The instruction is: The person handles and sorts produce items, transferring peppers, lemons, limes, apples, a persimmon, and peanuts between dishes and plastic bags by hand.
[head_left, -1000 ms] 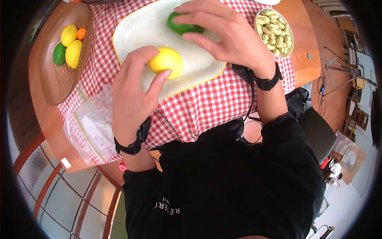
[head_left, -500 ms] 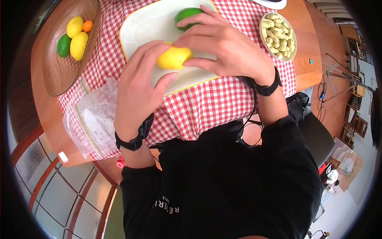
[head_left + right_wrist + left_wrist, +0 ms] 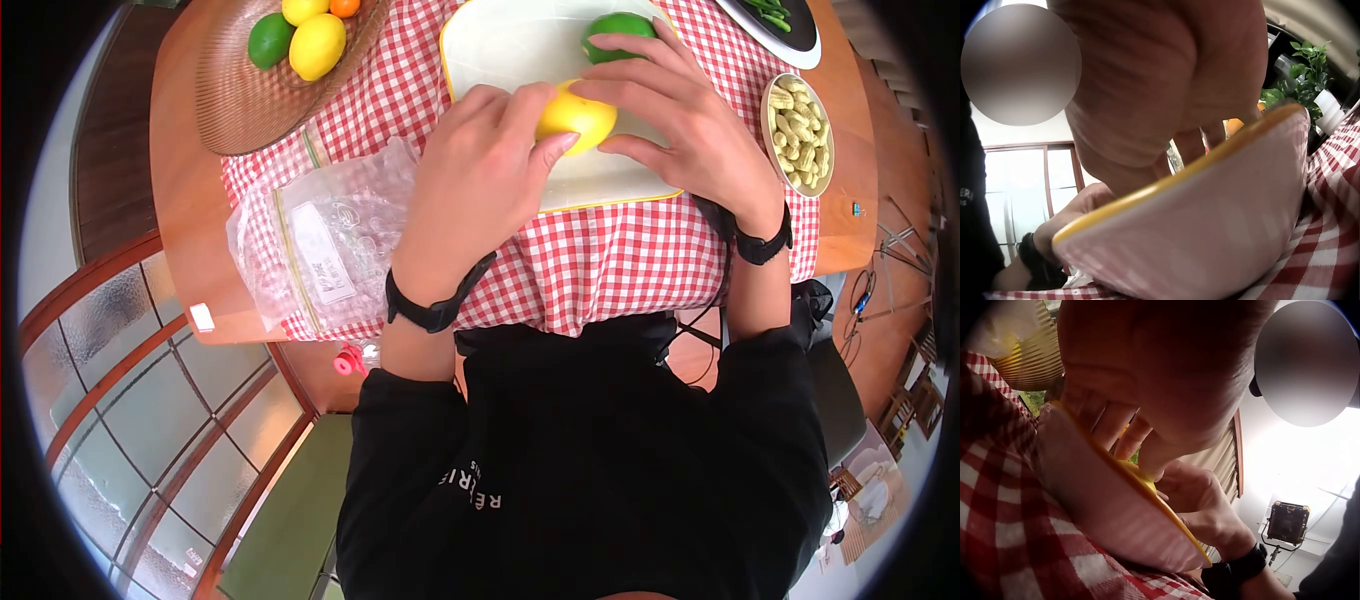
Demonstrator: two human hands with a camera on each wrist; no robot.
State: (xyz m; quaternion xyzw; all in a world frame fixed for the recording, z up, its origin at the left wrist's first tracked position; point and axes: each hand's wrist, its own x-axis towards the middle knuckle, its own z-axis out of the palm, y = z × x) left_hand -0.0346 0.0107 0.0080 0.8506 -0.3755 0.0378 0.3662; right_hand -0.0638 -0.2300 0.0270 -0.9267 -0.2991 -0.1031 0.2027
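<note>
A yellow lemon [image 3: 578, 118] is held over the white yellow-rimmed dish [image 3: 500, 50] in the head view. My left hand [image 3: 480, 170] grips its left side, thumb in front and fingers behind. From the other side my right hand [image 3: 695, 125] pinches it, index fingertip on top and thumb at its right edge. Its other fingers reach past the lemon over a green fruit [image 3: 610, 24] like a lime, lying in the dish. Only a sliver of lemon shows past the dish wall [image 3: 1097, 494] in the left wrist view; in the right wrist view the palm and dish hide it.
A ribbed brown bowl [image 3: 228, 95] at left holds lemons, a green fruit and a small orange one. A clear zip bag [image 3: 330, 240] lies on the checked cloth [image 3: 590, 265]. Peanuts fill a bowl [image 3: 800, 135] at right, below a dark plate [image 3: 775, 35] with green pods.
The head view has swung, shifting everything right and up. The left hand, apart from the lemon half a second ago, now grips it. The right hand earlier moved from the green fruit to the lemon.
</note>
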